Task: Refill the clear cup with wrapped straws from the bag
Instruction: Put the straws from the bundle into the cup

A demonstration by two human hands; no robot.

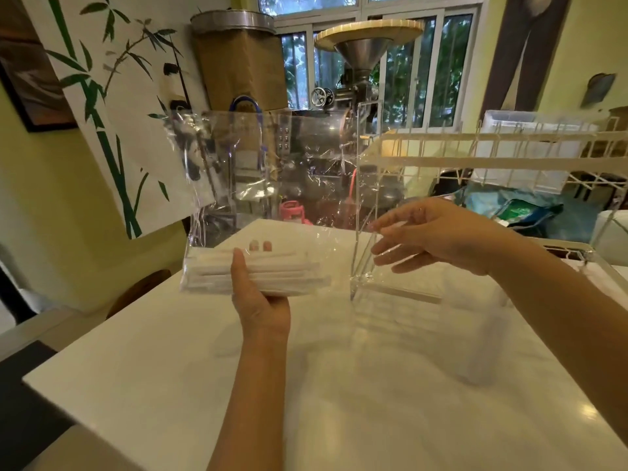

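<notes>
A clear plastic bag (272,158) stands upright above the white table (306,385). A bundle of white wrapped straws (210,273) lies across its bottom. My left hand (261,300) grips the bag's lower edge around the straws, thumb in front and fingertips showing behind. My right hand (438,236) hovers with fingers spread at the bag's right edge, against a clear square-sided container (365,198). I cannot tell whether it touches the plastic. One wrapped straw (404,293) lies at that container's base. A faint clear cup shape (486,338) shows further right, blurred.
A white wire rack (509,147) stands behind my right hand at the back right. The table's left edge (102,331) drops off toward a dark floor. Beyond the far edge are a metal machine with a funnel (360,52) and a cardboard box (241,73).
</notes>
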